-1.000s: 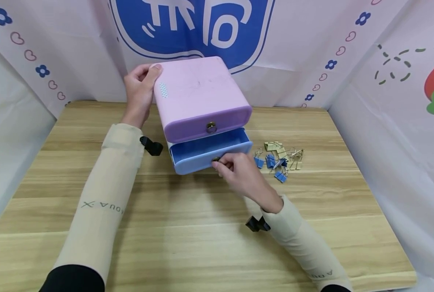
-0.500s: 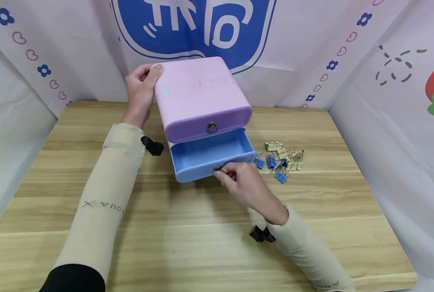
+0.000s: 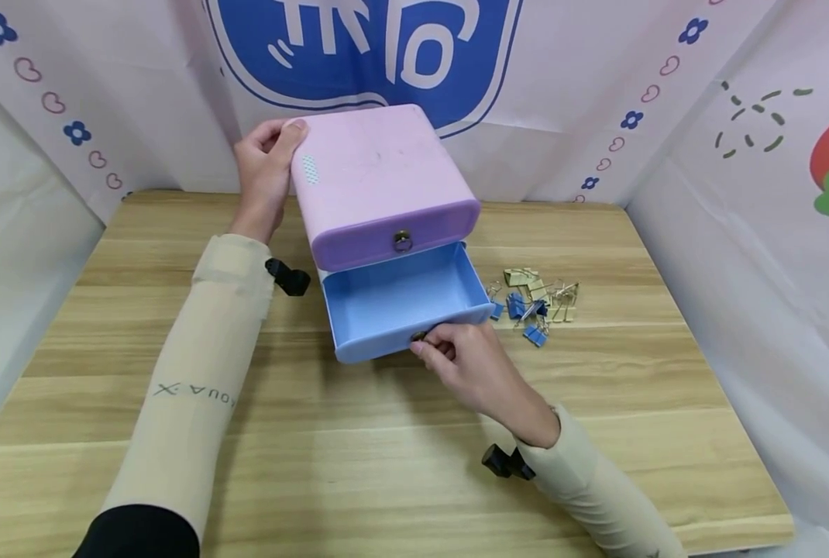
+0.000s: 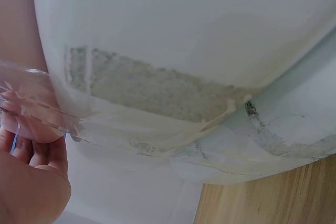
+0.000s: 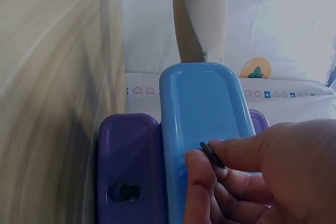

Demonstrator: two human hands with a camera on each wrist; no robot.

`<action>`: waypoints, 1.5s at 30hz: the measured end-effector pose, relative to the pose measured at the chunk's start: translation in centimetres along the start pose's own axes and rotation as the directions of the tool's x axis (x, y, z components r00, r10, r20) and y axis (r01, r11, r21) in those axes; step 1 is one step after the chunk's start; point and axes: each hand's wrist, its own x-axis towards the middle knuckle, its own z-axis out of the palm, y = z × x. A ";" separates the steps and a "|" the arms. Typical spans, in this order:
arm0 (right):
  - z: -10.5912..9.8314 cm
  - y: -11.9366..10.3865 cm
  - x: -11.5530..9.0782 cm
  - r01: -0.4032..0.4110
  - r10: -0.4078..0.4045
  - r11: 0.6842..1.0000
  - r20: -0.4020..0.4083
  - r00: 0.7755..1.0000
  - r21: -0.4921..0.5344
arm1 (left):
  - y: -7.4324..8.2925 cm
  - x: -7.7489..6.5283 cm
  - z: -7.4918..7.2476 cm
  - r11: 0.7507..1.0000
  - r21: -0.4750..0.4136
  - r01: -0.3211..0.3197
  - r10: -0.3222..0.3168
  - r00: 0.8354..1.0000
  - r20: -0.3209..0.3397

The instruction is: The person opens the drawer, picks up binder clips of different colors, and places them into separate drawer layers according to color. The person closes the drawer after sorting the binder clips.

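Observation:
A small drawer cabinet point(image 3: 380, 159) with a pinkish-lilac top stands at the table's back middle. Its blue drawer point(image 3: 404, 298), below the purple top drawer point(image 3: 397, 235), is pulled well out and has a bare inside. My right hand point(image 3: 473, 368) pinches the ring pull point(image 5: 211, 154) on the blue front between thumb and forefinger. At the cabinet's far left corner my left hand point(image 3: 264, 174) holds on, thumb over the top edge. In the left wrist view, the fingers point(image 4: 39, 153) curl at the cabinet's white side point(image 4: 157, 30), beside loose clear tape.
Several blue and gold binder clips point(image 3: 533, 302) lie in a loose pile on the wooden table point(image 3: 303, 465), right of the blue drawer. Another purple drawer front point(image 5: 131, 156) shows beside the blue one in the right wrist view. A printed cloth point(image 3: 561, 93) hangs close behind.
The blue drawer has slid further out toward the person, drawn along by my right hand on its ring pull. My left hand stays on the cabinet's corner.

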 end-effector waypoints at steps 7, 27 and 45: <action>0.4 0.3 -0.2 0.004 -0.004 1.000 -0.005 1.000 -0.008 | 0.2 -0.1 -0.1 1.000 0.000 0.015 -0.015 1.000 0.000; 0.9 1.9 -0.5 0.029 -0.027 0.996 0.019 0.999 -0.081 | 0.1 -0.1 -0.4 1.000 0.001 0.029 -0.029 1.000 -0.005; -3.6 5.0 -1.6 -0.045 0.051 0.961 0.015 0.999 -0.273 | 0.0 0.0 0.0 1.000 -0.008 0.020 -0.020 1.000 0.000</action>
